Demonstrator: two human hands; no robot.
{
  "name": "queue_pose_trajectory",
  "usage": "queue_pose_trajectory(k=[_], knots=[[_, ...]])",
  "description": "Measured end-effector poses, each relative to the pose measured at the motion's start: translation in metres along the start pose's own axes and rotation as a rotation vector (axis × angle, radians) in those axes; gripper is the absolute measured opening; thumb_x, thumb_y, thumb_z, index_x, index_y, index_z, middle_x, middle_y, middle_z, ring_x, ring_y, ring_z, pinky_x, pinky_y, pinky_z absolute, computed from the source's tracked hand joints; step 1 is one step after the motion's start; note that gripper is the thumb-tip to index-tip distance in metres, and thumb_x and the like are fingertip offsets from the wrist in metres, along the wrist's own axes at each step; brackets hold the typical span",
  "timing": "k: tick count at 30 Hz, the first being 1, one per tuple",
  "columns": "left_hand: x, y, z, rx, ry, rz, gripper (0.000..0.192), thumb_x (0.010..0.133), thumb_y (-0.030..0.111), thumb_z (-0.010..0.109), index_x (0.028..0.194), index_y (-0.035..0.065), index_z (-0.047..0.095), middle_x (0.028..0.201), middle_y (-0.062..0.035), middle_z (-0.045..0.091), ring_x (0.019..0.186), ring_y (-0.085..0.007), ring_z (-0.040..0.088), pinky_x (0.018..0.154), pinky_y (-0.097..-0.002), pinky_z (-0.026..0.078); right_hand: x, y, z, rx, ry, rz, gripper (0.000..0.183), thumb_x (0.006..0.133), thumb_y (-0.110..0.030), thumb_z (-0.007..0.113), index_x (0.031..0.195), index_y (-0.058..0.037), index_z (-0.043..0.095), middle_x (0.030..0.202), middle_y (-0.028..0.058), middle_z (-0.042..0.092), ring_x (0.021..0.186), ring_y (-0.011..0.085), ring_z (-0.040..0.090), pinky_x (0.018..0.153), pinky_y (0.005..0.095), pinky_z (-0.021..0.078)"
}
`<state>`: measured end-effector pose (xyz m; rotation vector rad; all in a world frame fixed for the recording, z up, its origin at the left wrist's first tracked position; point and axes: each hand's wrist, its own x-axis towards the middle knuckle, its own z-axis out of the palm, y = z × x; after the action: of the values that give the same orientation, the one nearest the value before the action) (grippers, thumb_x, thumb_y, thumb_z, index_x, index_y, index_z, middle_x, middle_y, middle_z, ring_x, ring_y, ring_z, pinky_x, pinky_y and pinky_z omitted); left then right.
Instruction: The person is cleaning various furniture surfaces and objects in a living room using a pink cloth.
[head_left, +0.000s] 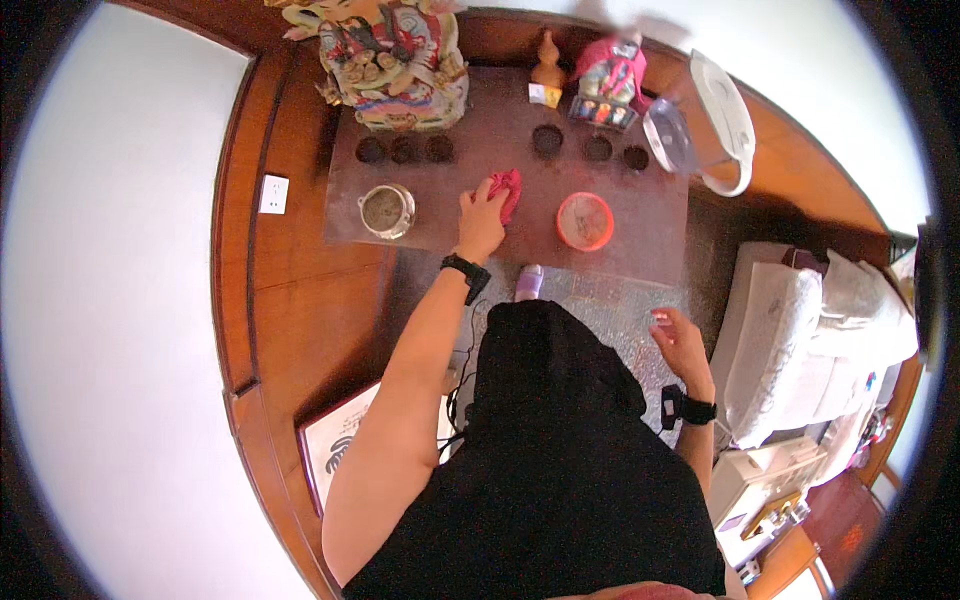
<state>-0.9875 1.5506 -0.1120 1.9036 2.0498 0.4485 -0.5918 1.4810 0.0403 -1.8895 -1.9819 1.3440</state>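
My left hand (482, 223) presses a crumpled red cloth (508, 196) onto the dark wooden tabletop (480, 157), near its middle. To the left of the cloth stands a metal pot with small handles (387, 211), filled with grey-brown matter. A round red-rimmed container (585, 222) stands to its right. Several small dark cups, among them one at the centre (547, 140), form a row farther back. My right hand (679, 341) hangs beyond the front right of the table, fingers loosely curled, holding nothing.
Along the back stand a large colourful figurine group (397, 67), a gourd-shaped ornament (548, 64) and a figurine with a red cape (615, 75). A white appliance with a clear part (724, 112) is at the back right. A covered sofa (787, 330) stands to the right.
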Motion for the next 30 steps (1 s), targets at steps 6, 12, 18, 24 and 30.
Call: queue_pose_trajectory(k=[6, 12, 18, 24, 30], knots=[[-0.055, 0.001, -0.003, 0.076, -0.014, 0.058, 0.055, 0.074, 0.003, 0.067, 0.127, 0.0168, 0.060, 0.142, -0.0087, 0.041, 0.114, -0.0416, 0.043, 0.098, -0.0465, 0.044, -0.033, 0.036, 0.006, 0.025, -0.012, -0.021, 0.031, 0.088, -0.019, 0.065, 0.115, -0.0054, 0.060, 0.107, 0.0157, 0.067, 0.092, 0.0316, 0.067, 0.078, 0.0379, 0.0539], [-0.099, 0.013, 0.002, 0.150, 0.021, 0.022, 0.055, 0.073, 0.002, 0.066, 0.127, 0.0133, 0.058, 0.144, -0.0112, 0.038, 0.111, -0.0426, 0.043, 0.094, -0.0478, 0.045, -0.080, 0.096, 0.022, -0.002, 0.015, -0.013, 0.030, 0.087, -0.014, 0.066, 0.114, -0.0022, 0.059, 0.106, 0.0168, 0.068, 0.093, 0.0282, 0.068, 0.079, 0.0367, 0.0541], [-0.130, 0.015, 0.009, 0.177, 0.096, 0.065, 0.041, 0.073, 0.003, 0.063, 0.114, 0.0092, 0.064, 0.126, -0.0154, 0.056, 0.114, -0.0360, 0.051, 0.089, -0.0529, 0.046, -0.136, 0.149, 0.029, 0.039, 0.132, 0.006, 0.033, 0.086, -0.019, 0.067, 0.115, -0.0055, 0.061, 0.106, 0.0167, 0.068, 0.091, 0.0309, 0.066, 0.077, 0.0390, 0.0524], [-0.176, -0.030, 0.057, 0.812, -0.803, 0.391, 0.023, 0.061, 0.019, 0.080, 0.076, 0.0037, 0.072, 0.086, -0.0204, 0.069, 0.082, -0.0354, 0.068, 0.071, -0.0447, 0.054, -0.231, 0.203, 0.046, 0.183, 0.322, 0.156, 0.032, 0.085, -0.019, 0.068, 0.113, -0.0037, 0.060, 0.105, 0.0177, 0.067, 0.091, 0.0310, 0.067, 0.077, 0.0395, 0.0527], [-0.168, 0.012, 0.141, 0.732, -0.916, 0.766, 0.033, 0.051, 0.011, 0.088, 0.078, 0.0095, 0.070, 0.085, -0.0172, 0.070, 0.083, -0.0320, 0.069, 0.064, -0.0420, 0.054, -0.324, 0.238, 0.071, 0.263, 0.443, 0.395, 0.036, 0.084, -0.017, 0.069, 0.116, -0.0033, 0.060, 0.106, 0.0171, 0.068, 0.091, 0.0310, 0.068, 0.077, 0.0396, 0.0536]])
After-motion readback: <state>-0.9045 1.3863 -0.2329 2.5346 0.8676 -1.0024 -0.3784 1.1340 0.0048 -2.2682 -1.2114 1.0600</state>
